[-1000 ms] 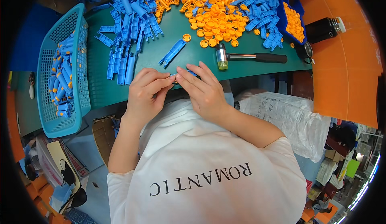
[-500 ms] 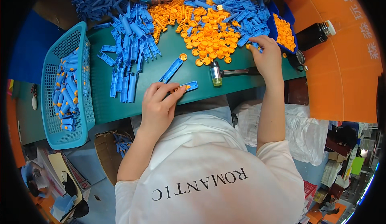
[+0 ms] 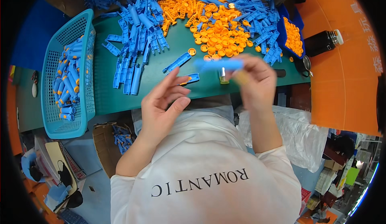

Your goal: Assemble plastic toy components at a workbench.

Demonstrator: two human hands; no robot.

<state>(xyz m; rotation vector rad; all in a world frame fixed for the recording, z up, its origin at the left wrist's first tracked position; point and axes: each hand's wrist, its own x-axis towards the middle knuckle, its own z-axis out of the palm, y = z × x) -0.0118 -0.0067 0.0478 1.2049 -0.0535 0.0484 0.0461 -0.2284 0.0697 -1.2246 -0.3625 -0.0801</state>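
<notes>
Head view, right hand (image 3: 257,83) pinching blue plastic piece (image 3: 219,64) — long, motion-blurred

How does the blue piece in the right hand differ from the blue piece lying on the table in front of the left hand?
The blue piece in the right hand is lifted off the green table, pinched in the right hand, and blurred. The blue piece on the table lies flat, sharp, shows orange at one end, and sits just beyond the open left hand. Both are blue plastic and elongated.

A blue piece (image 3: 219,64) has been brought from the upper-right pile to frame centre; the left hand (image 3: 163,103) is lifted, open.
</notes>
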